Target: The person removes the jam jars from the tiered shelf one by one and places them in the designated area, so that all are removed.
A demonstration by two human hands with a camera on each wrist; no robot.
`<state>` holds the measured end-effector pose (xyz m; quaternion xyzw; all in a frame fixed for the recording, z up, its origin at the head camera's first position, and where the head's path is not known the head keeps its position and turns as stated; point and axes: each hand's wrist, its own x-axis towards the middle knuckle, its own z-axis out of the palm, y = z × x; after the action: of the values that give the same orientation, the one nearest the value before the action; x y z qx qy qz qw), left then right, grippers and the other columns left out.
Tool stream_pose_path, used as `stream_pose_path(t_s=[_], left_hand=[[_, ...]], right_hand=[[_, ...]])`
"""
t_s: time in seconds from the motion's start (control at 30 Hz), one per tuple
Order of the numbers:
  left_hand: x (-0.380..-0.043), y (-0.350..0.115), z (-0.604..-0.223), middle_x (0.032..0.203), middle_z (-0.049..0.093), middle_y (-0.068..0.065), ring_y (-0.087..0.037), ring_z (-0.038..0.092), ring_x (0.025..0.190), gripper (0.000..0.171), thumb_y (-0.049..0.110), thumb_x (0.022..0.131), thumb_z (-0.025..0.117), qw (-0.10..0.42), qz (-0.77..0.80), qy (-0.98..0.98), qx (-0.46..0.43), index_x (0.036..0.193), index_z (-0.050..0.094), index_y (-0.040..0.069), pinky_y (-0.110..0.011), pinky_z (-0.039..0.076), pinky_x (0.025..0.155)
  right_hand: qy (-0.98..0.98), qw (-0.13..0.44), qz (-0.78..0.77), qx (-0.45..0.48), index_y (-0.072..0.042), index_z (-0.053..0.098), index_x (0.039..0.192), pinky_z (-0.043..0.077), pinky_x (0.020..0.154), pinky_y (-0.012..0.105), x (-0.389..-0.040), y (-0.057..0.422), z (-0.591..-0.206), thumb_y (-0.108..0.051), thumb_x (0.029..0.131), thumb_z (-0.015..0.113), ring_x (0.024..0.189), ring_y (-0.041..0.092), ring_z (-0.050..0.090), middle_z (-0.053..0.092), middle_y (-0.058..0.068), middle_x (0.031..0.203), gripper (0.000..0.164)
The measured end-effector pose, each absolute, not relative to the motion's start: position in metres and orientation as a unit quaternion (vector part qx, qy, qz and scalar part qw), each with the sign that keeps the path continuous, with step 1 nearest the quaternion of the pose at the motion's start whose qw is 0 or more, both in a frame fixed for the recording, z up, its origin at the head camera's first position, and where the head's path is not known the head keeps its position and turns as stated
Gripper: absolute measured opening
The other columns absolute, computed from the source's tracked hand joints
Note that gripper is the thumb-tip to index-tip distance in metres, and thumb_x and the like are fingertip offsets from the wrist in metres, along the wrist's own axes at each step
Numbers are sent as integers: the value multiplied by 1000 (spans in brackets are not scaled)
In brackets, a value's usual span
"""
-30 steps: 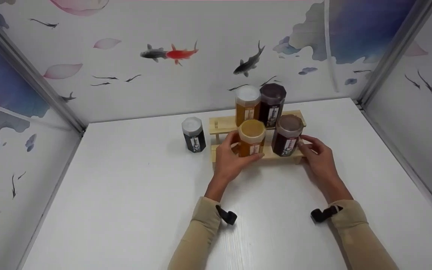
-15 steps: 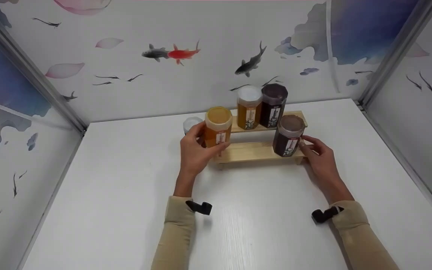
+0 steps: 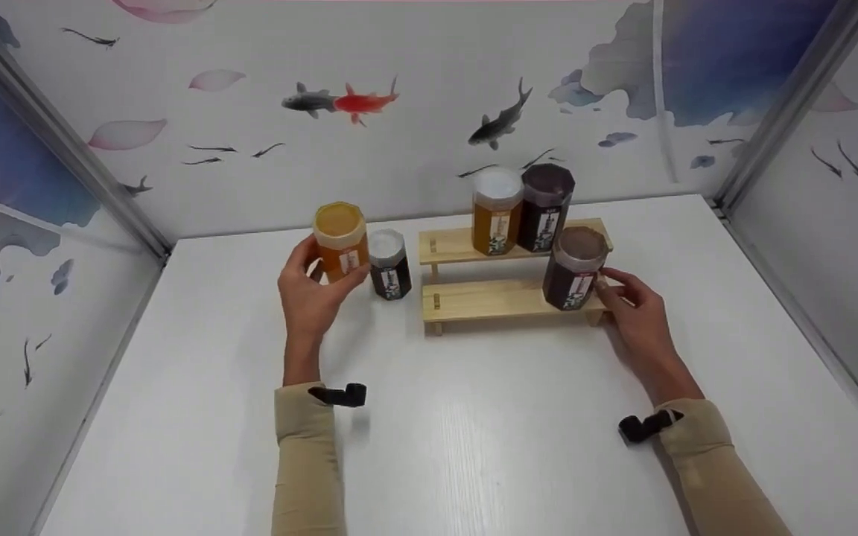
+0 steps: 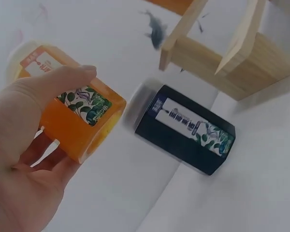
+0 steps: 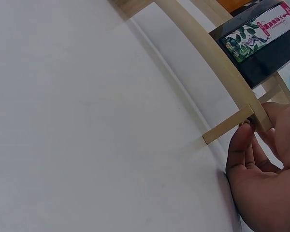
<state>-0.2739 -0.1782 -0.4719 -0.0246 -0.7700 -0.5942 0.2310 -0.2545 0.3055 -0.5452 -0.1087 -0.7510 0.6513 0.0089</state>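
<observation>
My left hand (image 3: pixel 312 296) grips an amber jar (image 3: pixel 340 242) with a yellow lid, thumb on one side and fingers round the other. In the left wrist view the jar's base shows, held off the table. A dark jar (image 3: pixel 389 265) with a whitish lid stands on the table just right of it. At the right end of a two-step wooden rack (image 3: pixel 485 301), my right hand (image 3: pixel 637 313) pinches the end of the lower board. Beside those fingers, a dark red jar (image 3: pixel 573 269) stands on the lower step. Part of the right hand's fingers is hidden behind the board.
On the rack's upper step stand an amber jar (image 3: pixel 497 212) with a white lid and a dark jar (image 3: pixel 546 208), side by side. The white table (image 3: pixel 429 424) ends at printed wall panels (image 3: pixel 429 164) at the back and both sides.
My left hand has lifted the amber jar off the rack's lower step and carried it left, past the dark jar on the table. The right hand has stayed at the rack's end.
</observation>
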Motion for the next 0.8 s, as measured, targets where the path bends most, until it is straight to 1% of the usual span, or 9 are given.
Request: stream_pose_path(t_s=[0.13,0.23,0.33,0.43,0.6,0.7,0.8], left_hand=[[-274,-193,-486,150,61,-6,-23,57,141,79,25,85,95,235,-610,-756,24,153,56,13,-47,46,126],[-274,-197,-495,153,59,-6,-24,54,145,80,24,87,94,220,-620,-752,46,155,54,13,-47,43,129],[-276,-197,-502,155,58,-7,-26,54,146,81,26,87,94,203,-616,-760,53,156,53,13,-47,42,129],[-279,-196,-511,154,59,-9,-28,55,146,82,25,86,95,190,-609,-768,53,156,54,11,-47,43,128],[-283,-195,-527,151,60,-10,-29,58,142,78,16,83,93,167,-609,-774,48,152,56,10,-47,47,125],[-284,-195,-534,152,60,-11,-31,59,141,79,13,82,93,153,-611,-775,46,152,56,10,-47,49,122],[-285,-194,-541,152,60,-11,-30,60,141,80,14,83,93,141,-610,-778,46,153,55,11,-47,51,121]], right_hand=[[-749,-1,654,-112,-30,57,156,58,78,22,-253,304,-546,-51,105,68,103,15,58,58,4,125,56],[-747,-2,655,-114,-29,56,157,58,78,22,-254,304,-544,-50,105,68,103,16,58,57,4,125,57],[-747,1,655,-114,-30,56,156,59,78,21,-255,305,-544,-51,105,68,104,15,59,57,3,125,57],[-731,9,674,-108,-27,58,154,60,76,22,-254,305,-544,-47,104,71,99,15,61,58,4,121,55],[-710,27,698,-88,-21,61,151,61,68,24,-254,305,-546,-39,103,75,84,13,64,61,7,115,53],[-703,23,705,-93,-21,62,151,61,68,23,-255,305,-546,-40,102,75,85,12,64,60,7,115,54],[-706,13,701,-100,-22,60,152,60,71,23,-255,305,-545,-41,103,75,90,13,62,59,6,118,55]])
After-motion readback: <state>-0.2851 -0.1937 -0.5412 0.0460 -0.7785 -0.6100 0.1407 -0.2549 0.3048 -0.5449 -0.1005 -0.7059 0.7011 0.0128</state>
